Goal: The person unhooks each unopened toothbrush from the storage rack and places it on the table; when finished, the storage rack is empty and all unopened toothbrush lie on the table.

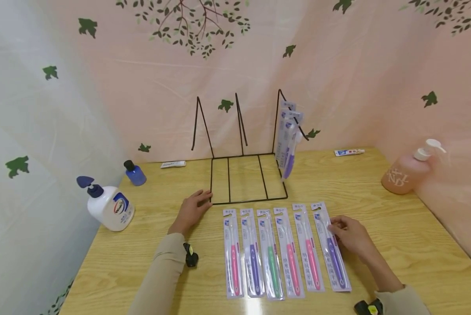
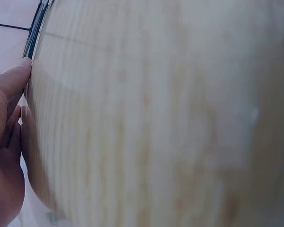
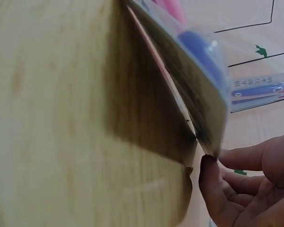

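My right hand point(image 1: 349, 234) pinches the right edge of a packaged purple toothbrush point(image 1: 331, 247), the rightmost of a row on the table. In the right wrist view, thumb and fingertips hold the pack's edge point(image 3: 213, 123), and this side stands tilted up off the wood. To its left lie several more packs, among them a pink toothbrush point(image 1: 310, 249) and a green toothbrush point(image 1: 272, 258). My left hand point(image 1: 192, 212) rests on the table, fingers extended, fingertips at the front left corner of a black wire rack point(image 1: 228, 179).
Packaged toothbrushes point(image 1: 286, 140) hang from the rack's right hook. A white pump bottle point(image 1: 111, 210) and a small blue bottle point(image 1: 135, 173) stand left. An orange pump bottle point(image 1: 406, 173) stands right. Two small toothpaste tubes, one white tube point(image 1: 173, 164) among them, lie along the back.
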`<state>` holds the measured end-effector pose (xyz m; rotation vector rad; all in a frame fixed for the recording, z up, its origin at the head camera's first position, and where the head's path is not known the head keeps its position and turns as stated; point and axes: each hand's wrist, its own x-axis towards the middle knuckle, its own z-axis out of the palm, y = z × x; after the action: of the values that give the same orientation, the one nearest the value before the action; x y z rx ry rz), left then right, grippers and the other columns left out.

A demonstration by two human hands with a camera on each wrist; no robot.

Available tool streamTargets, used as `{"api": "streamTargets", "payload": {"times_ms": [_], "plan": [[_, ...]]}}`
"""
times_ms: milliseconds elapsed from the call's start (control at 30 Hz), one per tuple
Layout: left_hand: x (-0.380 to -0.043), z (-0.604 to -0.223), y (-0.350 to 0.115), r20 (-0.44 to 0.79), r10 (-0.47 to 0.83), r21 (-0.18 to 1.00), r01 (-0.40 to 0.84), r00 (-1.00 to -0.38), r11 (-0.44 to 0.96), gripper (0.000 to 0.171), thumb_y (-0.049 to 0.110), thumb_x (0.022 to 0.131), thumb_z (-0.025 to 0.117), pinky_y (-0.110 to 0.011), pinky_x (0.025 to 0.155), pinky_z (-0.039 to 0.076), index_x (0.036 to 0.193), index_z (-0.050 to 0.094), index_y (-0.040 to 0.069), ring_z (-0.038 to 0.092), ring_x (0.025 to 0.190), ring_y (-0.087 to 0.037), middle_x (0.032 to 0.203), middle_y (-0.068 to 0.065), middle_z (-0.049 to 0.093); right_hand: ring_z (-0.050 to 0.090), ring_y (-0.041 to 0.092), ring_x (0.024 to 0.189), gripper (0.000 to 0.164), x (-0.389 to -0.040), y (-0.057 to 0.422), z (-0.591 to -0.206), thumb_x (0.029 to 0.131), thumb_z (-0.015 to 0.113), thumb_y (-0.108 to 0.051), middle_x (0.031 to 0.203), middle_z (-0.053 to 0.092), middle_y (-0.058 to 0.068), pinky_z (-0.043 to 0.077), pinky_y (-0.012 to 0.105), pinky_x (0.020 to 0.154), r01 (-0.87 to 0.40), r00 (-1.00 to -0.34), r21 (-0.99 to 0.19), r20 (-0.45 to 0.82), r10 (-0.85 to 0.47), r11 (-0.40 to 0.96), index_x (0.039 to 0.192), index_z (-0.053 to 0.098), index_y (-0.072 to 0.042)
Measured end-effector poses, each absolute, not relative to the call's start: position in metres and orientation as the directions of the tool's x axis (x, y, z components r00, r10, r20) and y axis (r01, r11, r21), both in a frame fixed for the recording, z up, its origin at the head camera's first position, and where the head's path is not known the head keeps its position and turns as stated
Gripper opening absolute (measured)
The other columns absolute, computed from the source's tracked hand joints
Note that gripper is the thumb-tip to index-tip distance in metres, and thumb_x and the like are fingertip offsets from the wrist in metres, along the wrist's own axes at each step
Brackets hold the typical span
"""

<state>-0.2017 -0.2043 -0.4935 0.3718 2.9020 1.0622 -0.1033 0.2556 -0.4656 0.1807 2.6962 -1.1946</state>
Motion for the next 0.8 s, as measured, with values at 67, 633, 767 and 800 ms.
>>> {"api": "streamTargets", "payload": {"times_ms": [67,633,767,800], "plan": [[-0.202,-0.494,-0.204,0.049,0.23,0.642,0.207,-0.972,0.739,0.045,0.025,0.095,0.059,-0.059,0.115,0.021,0.138,0.053,0.013,0.032,0.141,-0.034,0.146,-0.007,0.047,0.06,0.018,0.077,0.039,-0.103,0.256,-0.464,0.098,0.053,-0.019,0.098,0.062,0.017,0.05,0.026,0.062,0.185,-0.974,-0.712,-0.226,0.028,0.678,0.126,0.053,0.008],[-0.201,-0.494,-0.203,0.055,0.222,0.644,0.204,-0.974,0.737,0.043,0.024,0.095,0.06,-0.059,0.114,0.023,0.137,0.054,0.013,0.033,0.14,-0.035,0.145,-0.008,0.048,0.06,0.026,0.085,0.037,-0.124,0.247,-0.417,0.099,0.053,-0.028,0.103,0.064,0.019,0.05,0.03,0.063,-0.044,-0.988,-0.59,-0.093,-0.122,0.806,0.119,0.06,0.002],[-0.202,-0.494,-0.203,0.037,0.211,0.65,0.184,-0.977,0.737,0.043,0.025,0.096,0.059,-0.056,0.114,0.025,0.137,0.054,0.014,0.032,0.141,-0.034,0.147,-0.007,0.046,0.062,0.035,0.099,0.039,-0.147,0.235,-0.4,0.1,0.052,-0.029,0.11,0.063,0.02,0.055,0.043,0.075,-0.185,-0.982,-0.653,0.103,-0.155,0.734,0.127,0.056,-0.001],[-0.203,-0.495,-0.203,0.035,0.212,0.649,0.183,-0.977,0.738,0.043,0.025,0.096,0.059,-0.056,0.114,0.025,0.138,0.054,0.014,0.031,0.141,-0.034,0.147,-0.007,0.046,0.061,0.036,0.102,0.04,-0.154,0.231,-0.396,0.1,0.051,-0.029,0.112,0.062,0.019,0.054,0.047,0.08,-0.211,-0.978,-0.675,0.144,-0.154,0.707,0.128,0.054,-0.002]]}}
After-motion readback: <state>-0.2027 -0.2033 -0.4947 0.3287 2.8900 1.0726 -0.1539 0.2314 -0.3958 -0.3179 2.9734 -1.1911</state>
